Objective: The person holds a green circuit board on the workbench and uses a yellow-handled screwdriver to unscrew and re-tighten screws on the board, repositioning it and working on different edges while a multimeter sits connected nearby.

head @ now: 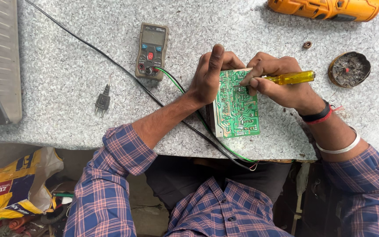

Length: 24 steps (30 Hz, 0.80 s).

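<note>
The left hand (pixel 209 74) grips the left edge of the green board (pixel 237 105), which lies on the table (pixel 66 87) with its long axis pointing away from the person. The right hand (pixel 277 81) is closed around a yellow screwdriver (pixel 291 78), lying crosswise, tip on the board's far part.

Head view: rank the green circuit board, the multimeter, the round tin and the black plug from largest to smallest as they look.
1. green circuit board
2. multimeter
3. round tin
4. black plug

All lie on one table, so nearness hardly skews this.
</note>
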### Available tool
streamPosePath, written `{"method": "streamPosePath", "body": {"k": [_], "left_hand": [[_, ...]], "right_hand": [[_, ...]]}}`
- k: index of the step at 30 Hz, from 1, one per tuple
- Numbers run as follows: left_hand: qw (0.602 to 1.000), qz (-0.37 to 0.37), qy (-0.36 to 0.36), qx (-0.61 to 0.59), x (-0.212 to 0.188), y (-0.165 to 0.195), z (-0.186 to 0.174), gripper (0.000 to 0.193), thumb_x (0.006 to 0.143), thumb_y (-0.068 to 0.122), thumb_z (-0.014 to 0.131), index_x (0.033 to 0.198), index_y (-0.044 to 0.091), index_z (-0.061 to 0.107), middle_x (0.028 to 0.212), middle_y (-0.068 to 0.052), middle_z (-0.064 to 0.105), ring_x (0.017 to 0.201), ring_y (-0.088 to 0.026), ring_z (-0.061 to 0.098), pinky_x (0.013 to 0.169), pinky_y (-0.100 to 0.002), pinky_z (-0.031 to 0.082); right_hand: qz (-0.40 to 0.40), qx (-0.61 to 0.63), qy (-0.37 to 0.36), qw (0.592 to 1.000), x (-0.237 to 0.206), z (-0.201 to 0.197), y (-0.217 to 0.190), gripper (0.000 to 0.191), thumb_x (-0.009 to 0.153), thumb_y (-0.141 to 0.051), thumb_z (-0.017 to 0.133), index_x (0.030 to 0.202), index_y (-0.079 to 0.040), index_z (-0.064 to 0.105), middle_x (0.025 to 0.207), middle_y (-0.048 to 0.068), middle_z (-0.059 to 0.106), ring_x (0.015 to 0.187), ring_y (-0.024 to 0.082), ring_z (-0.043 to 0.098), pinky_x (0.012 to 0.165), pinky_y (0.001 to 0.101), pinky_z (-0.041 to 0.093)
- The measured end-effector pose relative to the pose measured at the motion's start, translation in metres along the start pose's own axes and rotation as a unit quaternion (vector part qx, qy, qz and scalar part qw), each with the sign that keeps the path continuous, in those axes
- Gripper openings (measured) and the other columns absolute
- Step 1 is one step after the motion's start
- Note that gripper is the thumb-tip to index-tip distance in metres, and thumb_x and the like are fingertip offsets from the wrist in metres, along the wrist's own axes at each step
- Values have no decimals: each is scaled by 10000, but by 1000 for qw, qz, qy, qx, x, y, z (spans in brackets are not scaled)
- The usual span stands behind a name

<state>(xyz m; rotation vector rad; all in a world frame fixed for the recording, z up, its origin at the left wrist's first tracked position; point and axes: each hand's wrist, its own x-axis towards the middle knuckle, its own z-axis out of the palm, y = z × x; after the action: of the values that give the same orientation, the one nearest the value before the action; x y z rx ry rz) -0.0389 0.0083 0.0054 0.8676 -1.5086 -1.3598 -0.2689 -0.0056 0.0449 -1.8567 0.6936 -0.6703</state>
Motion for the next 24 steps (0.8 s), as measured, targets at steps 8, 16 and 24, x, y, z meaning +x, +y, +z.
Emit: {"method": "streamPosePath", "body": {"k": [8,16,24], "left_hand": [[1000,-2,11,5,0,-2,1,1045,999,798,104,906,-23,743,809,-125,764,784,-180,759,762,-316,605],[1000,-8,10,3,0,-2,2,1051,996,806,112,926,-30,746,831,-121,766,800,-178,752,778,-318,596],[1000,-10,-1,-12,1,-3,2,1044,1001,793,112,941,-42,737,841,-131,759,806,-177,747,780,-319,600]], "right_hand": [[10,-1,16,1000,0,1,0,162,1000,-145,625,1020,-26,734,942,58,687,762,113,696,684,257,570],[-34,-50,-9,998,-1,-2,-5,134,967,-183,667,985,-78,748,897,54,662,823,152,655,734,302,537],[-20,-66,-3,998,-1,-2,-10,160,974,-211,664,1007,-86,759,907,44,672,853,144,661,762,305,531]]}}
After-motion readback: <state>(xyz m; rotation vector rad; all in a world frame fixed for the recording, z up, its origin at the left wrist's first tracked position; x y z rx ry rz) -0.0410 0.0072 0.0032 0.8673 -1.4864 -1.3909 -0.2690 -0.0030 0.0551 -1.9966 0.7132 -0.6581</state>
